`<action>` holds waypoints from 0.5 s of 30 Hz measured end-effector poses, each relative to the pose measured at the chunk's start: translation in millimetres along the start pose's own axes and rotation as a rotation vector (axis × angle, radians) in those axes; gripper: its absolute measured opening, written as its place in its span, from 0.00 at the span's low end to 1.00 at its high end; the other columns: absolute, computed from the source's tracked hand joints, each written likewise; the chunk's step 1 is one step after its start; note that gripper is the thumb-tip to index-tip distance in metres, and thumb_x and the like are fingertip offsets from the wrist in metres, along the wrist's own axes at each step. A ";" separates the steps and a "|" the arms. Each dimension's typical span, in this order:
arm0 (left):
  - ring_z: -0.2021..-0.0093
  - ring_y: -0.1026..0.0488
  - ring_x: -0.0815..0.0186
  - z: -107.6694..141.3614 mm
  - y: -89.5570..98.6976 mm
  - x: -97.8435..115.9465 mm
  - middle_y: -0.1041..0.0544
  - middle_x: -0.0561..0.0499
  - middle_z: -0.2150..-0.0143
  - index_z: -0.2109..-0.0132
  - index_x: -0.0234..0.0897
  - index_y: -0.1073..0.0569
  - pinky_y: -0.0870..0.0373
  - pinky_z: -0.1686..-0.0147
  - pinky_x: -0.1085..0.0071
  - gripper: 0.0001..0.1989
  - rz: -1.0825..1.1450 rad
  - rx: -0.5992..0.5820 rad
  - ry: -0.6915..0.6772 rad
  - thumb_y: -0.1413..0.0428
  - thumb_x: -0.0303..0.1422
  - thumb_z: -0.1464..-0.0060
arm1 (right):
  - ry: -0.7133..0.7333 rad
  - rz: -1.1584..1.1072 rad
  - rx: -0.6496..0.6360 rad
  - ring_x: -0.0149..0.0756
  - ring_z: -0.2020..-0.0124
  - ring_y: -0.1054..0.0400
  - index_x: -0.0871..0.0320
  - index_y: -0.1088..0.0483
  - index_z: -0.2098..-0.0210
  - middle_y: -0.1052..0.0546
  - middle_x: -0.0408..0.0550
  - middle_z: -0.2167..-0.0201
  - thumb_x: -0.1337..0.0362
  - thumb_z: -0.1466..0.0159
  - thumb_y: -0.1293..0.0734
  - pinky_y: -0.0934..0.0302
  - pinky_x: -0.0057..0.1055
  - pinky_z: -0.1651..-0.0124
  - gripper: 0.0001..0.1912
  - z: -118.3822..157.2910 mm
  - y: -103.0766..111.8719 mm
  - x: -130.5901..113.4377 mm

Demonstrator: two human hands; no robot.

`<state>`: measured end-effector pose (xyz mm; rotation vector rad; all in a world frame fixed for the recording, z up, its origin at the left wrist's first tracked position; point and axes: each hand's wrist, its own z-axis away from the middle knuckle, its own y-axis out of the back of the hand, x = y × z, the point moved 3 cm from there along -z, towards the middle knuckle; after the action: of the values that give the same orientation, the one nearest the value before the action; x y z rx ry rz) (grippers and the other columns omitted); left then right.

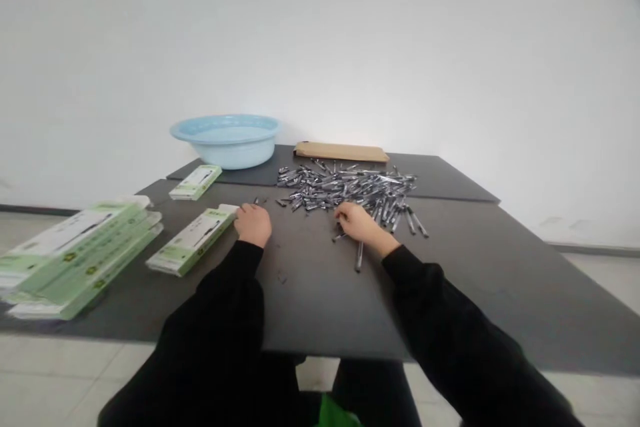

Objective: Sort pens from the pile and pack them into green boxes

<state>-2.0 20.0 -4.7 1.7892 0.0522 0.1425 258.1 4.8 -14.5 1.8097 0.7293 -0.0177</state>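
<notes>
A wide heap of clear pens with dark caps lies across the middle of the dark table. My right hand is at the heap's near edge, its fingers curled together; what they hold, if anything, is too small to make out. One loose pen lies just below that hand. My left hand rests beside the far end of a green and white pen box, with its fingers bent in and their tips hidden. A dark pen tip shows just beyond the left hand.
Several green and white boxes are stacked at the table's left edge. Another small box lies in front of a light blue basin at the back left. A flat brown cardboard piece lies behind the pens, near the wall.
</notes>
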 end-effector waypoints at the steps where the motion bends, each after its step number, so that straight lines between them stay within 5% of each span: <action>1: 0.44 0.34 0.42 2.6 -0.5 0.4 0.31 0.21 0.48 0.45 0.11 0.31 0.34 0.54 0.56 0.23 -0.005 0.017 0.032 0.59 0.22 0.42 | 0.005 0.002 -0.006 0.38 0.59 0.28 0.61 0.25 0.65 0.21 0.52 0.63 0.78 0.41 0.41 0.38 0.28 0.53 0.15 0.2 0.1 -0.1; 6: 0.44 0.36 0.42 16.8 17.4 0.6 0.31 0.27 0.46 0.45 0.23 0.28 0.37 0.51 0.52 0.21 -0.020 0.175 0.012 0.53 0.31 0.41 | 0.018 0.018 -0.040 0.38 0.59 0.28 0.61 0.25 0.65 0.21 0.52 0.63 0.77 0.41 0.42 0.38 0.28 0.53 0.15 0.7 0.9 0.1; 10: 0.42 0.38 0.39 26.6 42.3 -39.2 0.34 0.27 0.41 0.46 0.29 0.28 0.39 0.49 0.48 0.22 -0.042 0.260 0.124 0.50 0.38 0.43 | 0.004 0.028 -0.057 0.38 0.59 0.28 0.60 0.25 0.65 0.21 0.52 0.63 0.77 0.41 0.41 0.38 0.28 0.53 0.15 1.3 1.1 -0.2; 12: 0.41 0.39 0.36 27.9 46.6 -71.4 0.34 0.24 0.41 0.44 0.26 0.30 0.40 0.49 0.45 0.28 -0.059 0.213 0.242 0.50 0.45 0.42 | 0.011 0.026 -0.063 0.38 0.59 0.28 0.60 0.25 0.65 0.21 0.52 0.63 0.77 0.41 0.41 0.39 0.28 0.53 0.14 2.2 0.6 -1.8; 15: 0.42 0.36 0.34 26.1 37.8 -115.6 0.32 0.22 0.43 0.43 0.24 0.31 0.39 0.49 0.44 0.37 -0.063 -0.045 0.360 0.49 0.53 0.46 | 0.032 0.021 -0.063 0.37 0.60 0.29 0.60 0.25 0.65 0.22 0.52 0.63 0.77 0.41 0.41 0.39 0.28 0.53 0.14 3.8 0.4 -5.1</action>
<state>-115.0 -26.7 18.6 1.6966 0.3594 0.4153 255.4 -1.0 -13.8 1.7603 0.7259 0.0473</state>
